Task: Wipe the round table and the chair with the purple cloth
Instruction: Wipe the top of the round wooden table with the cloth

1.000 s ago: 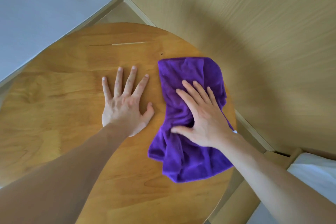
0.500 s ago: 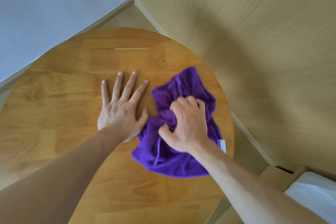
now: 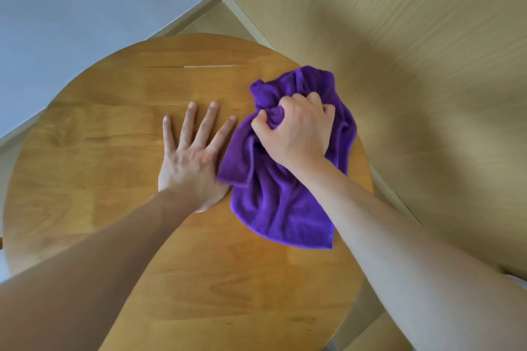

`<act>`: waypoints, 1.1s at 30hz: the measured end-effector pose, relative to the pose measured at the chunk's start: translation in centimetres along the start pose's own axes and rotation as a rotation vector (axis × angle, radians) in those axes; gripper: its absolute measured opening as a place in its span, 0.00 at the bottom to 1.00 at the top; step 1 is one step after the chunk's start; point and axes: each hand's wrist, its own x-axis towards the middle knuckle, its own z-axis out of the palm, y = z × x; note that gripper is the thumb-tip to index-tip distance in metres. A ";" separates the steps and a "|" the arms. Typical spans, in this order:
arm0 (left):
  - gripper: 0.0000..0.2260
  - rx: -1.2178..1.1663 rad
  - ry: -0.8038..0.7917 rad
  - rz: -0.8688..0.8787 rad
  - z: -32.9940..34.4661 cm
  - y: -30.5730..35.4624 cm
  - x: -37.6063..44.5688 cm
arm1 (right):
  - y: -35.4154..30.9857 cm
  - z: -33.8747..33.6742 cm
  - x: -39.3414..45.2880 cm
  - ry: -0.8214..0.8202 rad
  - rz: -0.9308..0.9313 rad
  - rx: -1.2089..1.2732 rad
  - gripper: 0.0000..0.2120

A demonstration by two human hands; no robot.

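Purple cloth (image 3: pixel 285 202) bunched in the right hand (image 3: pixel 296 134) beside the flat left hand (image 3: pixel 194 159) puts wiping mid-bench (image 3: pixel 114 208), chair unseen.

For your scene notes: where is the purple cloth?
Head view: the purple cloth lies right of centre on the round table, bunched in the right hand.

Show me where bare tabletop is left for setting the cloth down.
Bare wood lies left of the left hand out to the round table rim, beyond its fingertips, and between the forearms. Crowded: the right side, where the right hand grips the purple cloth.
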 end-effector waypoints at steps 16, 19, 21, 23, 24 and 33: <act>0.31 -0.229 0.003 0.042 -0.6 10.7 -2.8 | 7.2 -4.7 -15.0 -0.161 -0.085 -0.063 0.15; 0.32 -0.205 0.014 0.041 0.0 10.6 -2.7 | 7.6 -4.4 -11.8 -0.118 -0.145 -0.026 0.13; 0.32 -0.228 0.032 0.042 0.2 10.6 -2.8 | 7.3 -3.8 -8.2 -0.085 -0.140 -0.017 0.12; 0.32 -0.256 0.055 0.026 0.2 10.7 -2.7 | 6.6 -3.1 -5.3 -0.065 -0.137 0.002 0.13; 0.32 -0.259 0.059 0.024 0.2 10.7 -2.7 | 6.3 -2.8 -4.7 -0.067 -0.140 0.016 0.14; 0.32 -0.245 0.042 0.008 -0.1 10.8 -2.9 | 5.8 -3.6 -14.5 -0.123 0.098 0.002 0.14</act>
